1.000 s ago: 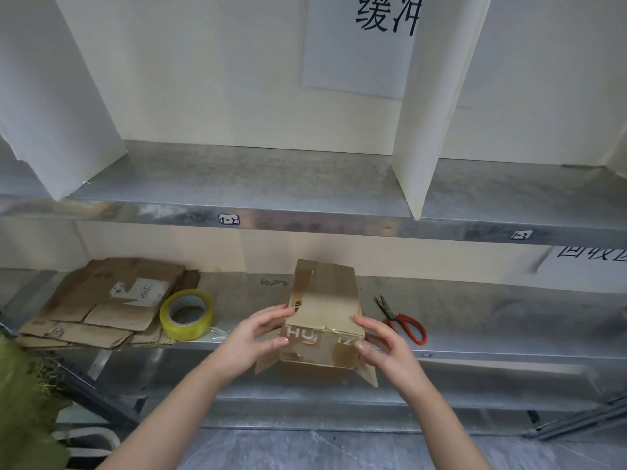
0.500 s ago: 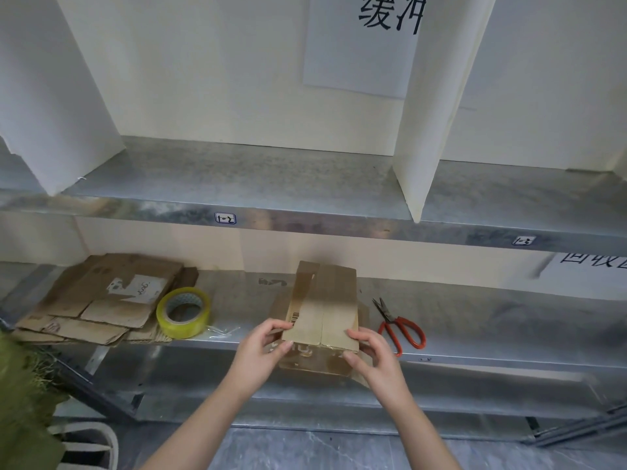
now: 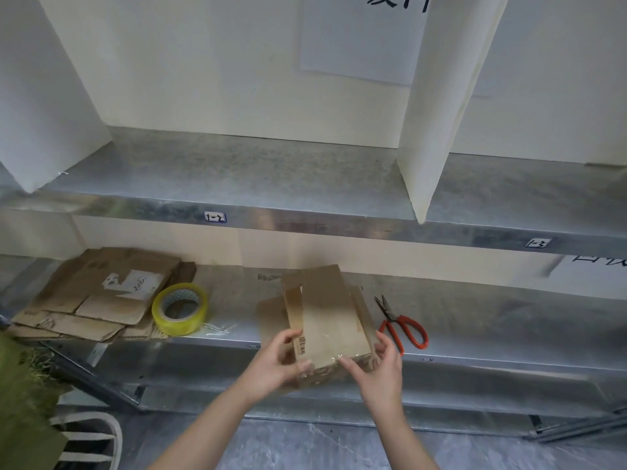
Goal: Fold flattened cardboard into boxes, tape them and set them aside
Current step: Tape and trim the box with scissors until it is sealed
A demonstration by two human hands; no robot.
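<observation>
Legible: "1-2" on a small white label [image 3: 214, 217] on the front edge of the grey metal upper shelf [image 3: 305, 184], at 9 o'clock. Blurred, perhaps "1-3", on a like label [image 3: 537, 243] at 3 o'clock. Cut-off black characters on the white paper sheet [image 3: 356, 45] at 12 o'clock. Barcode [image 3: 302, 346] on the brown cardboard box [image 3: 329, 317] at 6 o'clock. Unreadable scrawl on a white sticker [image 3: 135, 283] on the flattened cardboard stack [image 3: 68, 307] at 8 o'clock.

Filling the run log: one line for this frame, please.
stage: folding box | left hand: grips box | right hand: touches box end | tape roll, scissors: on shelf, untouched
</observation>
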